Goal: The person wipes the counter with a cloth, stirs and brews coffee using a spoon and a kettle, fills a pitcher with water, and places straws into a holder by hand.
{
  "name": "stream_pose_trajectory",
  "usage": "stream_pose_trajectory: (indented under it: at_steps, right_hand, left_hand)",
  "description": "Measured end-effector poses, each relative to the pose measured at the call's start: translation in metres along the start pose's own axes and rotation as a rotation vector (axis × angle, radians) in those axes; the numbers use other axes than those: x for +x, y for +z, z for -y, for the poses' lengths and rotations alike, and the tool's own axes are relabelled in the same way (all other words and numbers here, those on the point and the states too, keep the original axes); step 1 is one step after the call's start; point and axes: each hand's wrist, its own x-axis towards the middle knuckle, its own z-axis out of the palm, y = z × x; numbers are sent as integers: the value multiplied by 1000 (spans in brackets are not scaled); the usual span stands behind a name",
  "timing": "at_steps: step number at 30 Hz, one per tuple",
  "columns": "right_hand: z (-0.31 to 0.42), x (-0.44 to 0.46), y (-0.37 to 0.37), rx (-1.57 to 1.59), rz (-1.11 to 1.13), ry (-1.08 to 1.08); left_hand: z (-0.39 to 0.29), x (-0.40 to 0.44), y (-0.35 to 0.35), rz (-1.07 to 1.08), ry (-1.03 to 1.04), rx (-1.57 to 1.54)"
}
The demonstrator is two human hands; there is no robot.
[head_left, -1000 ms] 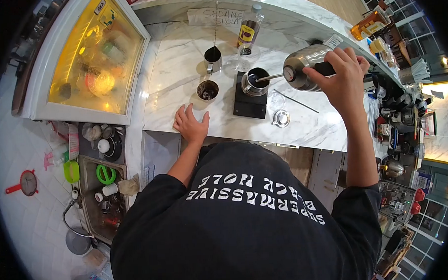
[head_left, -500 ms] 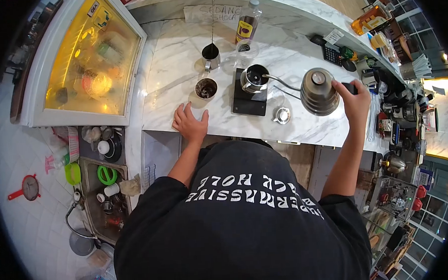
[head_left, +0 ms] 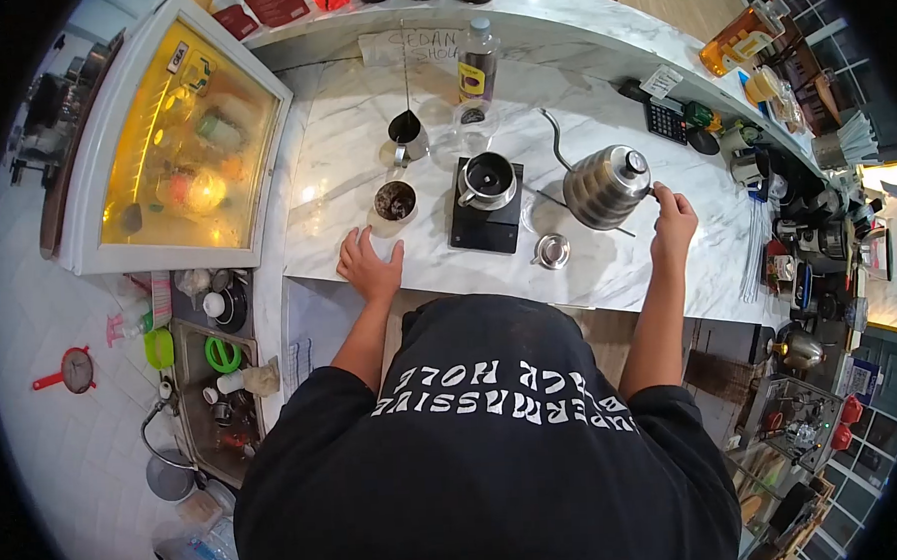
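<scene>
My right hand (head_left: 673,217) is closed around the handle of a steel gooseneck kettle (head_left: 610,186). The kettle's spout points away from me, clear of the metal cup. That metal cup (head_left: 486,181), dark inside, stands on a black scale (head_left: 482,236) left of the kettle. Fingers spread, my left hand (head_left: 371,268) lies at the counter's front edge and holds nothing. Just beyond it is a cup with dark residue (head_left: 396,200). A metal pitcher (head_left: 408,137) with a thin rod in it stands further back. A small round metal piece (head_left: 552,250) lies right of the scale.
A labelled bottle (head_left: 478,63) and a clear cup (head_left: 475,127) stand behind the scale on the marble counter (head_left: 332,135). A lit glass-door fridge (head_left: 188,151) borders the left. The sink (head_left: 204,421) is at lower left, and a calculator (head_left: 666,123) lies back right.
The kettle's spout has swung away from over the metal cup, and my right hand has moved inward with the kettle. My left hand stays on the counter edge. The camera view has shifted slightly.
</scene>
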Motion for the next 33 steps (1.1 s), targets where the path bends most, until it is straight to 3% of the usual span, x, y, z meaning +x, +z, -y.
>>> stream_pose_trajectory:
  at_steps: [9, 16, 33]
  right_hand:
    - [-35, 59, 60, 83, -23, 143]
    - [-47, 82, 103, 125, 2, 125]
    - [-68, 82, 137, 60, 24, 67]
  left_hand:
    - [-2, -7, 11, 19, -22, 50]
    - [-29, -25, 15, 43, -142, 80]
    - [-38, -35, 23, 22, -155, 103]
